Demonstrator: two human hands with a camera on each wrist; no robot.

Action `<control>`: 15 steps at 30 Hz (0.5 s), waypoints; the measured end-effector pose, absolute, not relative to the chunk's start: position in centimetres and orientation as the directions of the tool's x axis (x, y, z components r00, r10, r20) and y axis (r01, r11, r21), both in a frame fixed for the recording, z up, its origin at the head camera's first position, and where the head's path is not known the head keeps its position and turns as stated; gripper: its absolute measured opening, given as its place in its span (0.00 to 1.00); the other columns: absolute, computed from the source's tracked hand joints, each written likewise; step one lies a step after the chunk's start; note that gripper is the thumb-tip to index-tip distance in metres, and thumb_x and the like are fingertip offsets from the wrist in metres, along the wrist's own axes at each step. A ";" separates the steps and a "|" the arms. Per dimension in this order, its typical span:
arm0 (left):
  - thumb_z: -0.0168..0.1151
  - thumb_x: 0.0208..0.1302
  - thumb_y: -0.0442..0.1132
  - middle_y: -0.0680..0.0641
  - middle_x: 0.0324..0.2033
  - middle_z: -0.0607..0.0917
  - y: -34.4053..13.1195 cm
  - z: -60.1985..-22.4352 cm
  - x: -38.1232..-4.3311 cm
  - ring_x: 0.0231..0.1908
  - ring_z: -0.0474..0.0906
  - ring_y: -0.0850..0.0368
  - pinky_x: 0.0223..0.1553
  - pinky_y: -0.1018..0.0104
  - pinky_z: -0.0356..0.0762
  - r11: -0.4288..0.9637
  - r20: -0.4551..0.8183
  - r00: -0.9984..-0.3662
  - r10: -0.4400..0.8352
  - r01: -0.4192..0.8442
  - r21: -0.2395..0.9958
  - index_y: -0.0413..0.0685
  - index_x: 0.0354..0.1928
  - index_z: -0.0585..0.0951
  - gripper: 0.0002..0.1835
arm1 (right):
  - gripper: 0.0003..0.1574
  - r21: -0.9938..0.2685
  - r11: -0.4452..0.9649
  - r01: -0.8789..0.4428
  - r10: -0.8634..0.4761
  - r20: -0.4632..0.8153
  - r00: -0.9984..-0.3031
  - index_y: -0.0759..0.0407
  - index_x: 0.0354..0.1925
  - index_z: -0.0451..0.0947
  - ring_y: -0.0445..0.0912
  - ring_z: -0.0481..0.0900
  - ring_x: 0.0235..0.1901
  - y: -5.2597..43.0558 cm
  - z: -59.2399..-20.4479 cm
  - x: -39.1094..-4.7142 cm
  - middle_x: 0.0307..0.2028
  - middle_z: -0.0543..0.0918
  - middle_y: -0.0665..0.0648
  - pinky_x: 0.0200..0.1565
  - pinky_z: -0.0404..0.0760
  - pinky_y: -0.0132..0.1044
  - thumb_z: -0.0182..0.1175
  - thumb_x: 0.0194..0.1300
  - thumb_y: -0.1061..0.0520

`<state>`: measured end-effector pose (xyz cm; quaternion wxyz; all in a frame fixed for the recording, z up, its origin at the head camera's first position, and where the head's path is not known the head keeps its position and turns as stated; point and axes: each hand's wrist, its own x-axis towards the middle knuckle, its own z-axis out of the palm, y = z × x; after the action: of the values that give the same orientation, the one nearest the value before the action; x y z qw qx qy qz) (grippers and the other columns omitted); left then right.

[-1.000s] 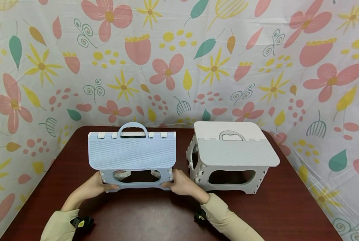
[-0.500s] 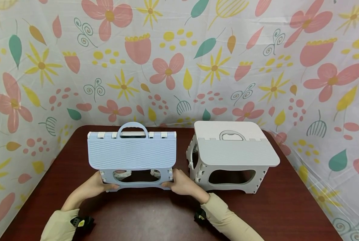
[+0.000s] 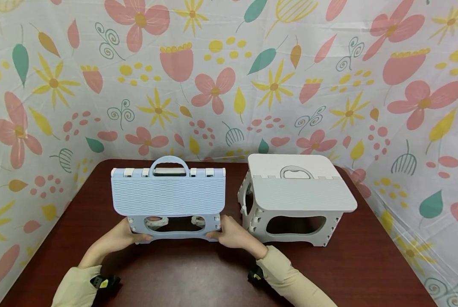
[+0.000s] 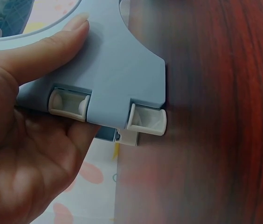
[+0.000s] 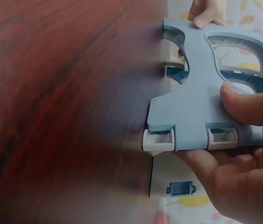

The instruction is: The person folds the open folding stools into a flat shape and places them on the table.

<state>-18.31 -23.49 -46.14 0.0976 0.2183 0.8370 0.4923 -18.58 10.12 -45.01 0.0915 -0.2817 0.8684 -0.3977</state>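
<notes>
A light blue folding stool (image 3: 168, 196) stands on the table, its top bent along the middle with the front half sloping down and the handle loop (image 3: 169, 160) sticking up. At the lower left front leg, my left hand (image 3: 117, 238) grips the panel, thumb on the front face and fingers behind. My right hand (image 3: 232, 232) holds the matching leg on the right side the same way. Both wrist views show each thumb pressed on the blue leg panel (image 4: 127, 60) beside white hinge pieces (image 5: 222, 138). The fingers behind the panel are partly hidden.
A white folding stool (image 3: 298, 194) stands fully unfolded on the right, close to my right hand. Both stools are on a dark red-brown table (image 3: 182, 273). A floral cloth (image 3: 213, 55) hangs behind the table and along its sides.
</notes>
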 end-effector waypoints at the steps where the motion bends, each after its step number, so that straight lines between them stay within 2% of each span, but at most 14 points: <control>1: 0.71 0.47 0.38 0.34 0.53 0.72 -23.5 -46.1 -18.3 0.41 0.73 0.65 0.36 0.69 0.72 0.422 0.049 -0.888 0.457 0.265 0.867 0.44 0.65 0.55 0.45 | 0.12 -0.743 0.524 -0.417 -0.562 0.066 -0.825 0.58 0.39 0.77 0.33 0.72 0.26 10.1 -45.0 -18.6 0.28 0.83 0.51 0.32 0.72 0.27 0.65 0.55 0.59; 9: 0.70 0.49 0.39 0.33 0.54 0.70 -23.6 -46.2 -18.3 0.39 0.73 0.64 0.34 0.68 0.72 0.415 0.018 -0.882 0.470 0.239 0.878 0.43 0.66 0.52 0.46 | 0.08 -0.736 0.534 -0.416 -0.558 0.064 -0.828 0.57 0.34 0.77 0.32 0.71 0.24 10.1 -45.3 -18.6 0.26 0.82 0.49 0.31 0.72 0.27 0.65 0.55 0.57; 15: 0.70 0.48 0.41 0.34 0.55 0.70 -23.6 -46.3 -18.4 0.42 0.72 0.64 0.37 0.69 0.73 0.426 0.022 -0.885 0.464 0.245 0.871 0.45 0.66 0.53 0.47 | 0.09 -0.731 0.535 -0.423 -0.558 0.070 -0.827 0.56 0.35 0.77 0.32 0.71 0.24 10.1 -45.2 -18.6 0.25 0.82 0.49 0.31 0.72 0.26 0.65 0.55 0.57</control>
<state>-18.38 -23.60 -46.26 0.1113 0.2118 0.8370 0.4921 -18.62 10.14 -45.24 0.0864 -0.2815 0.8717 -0.3916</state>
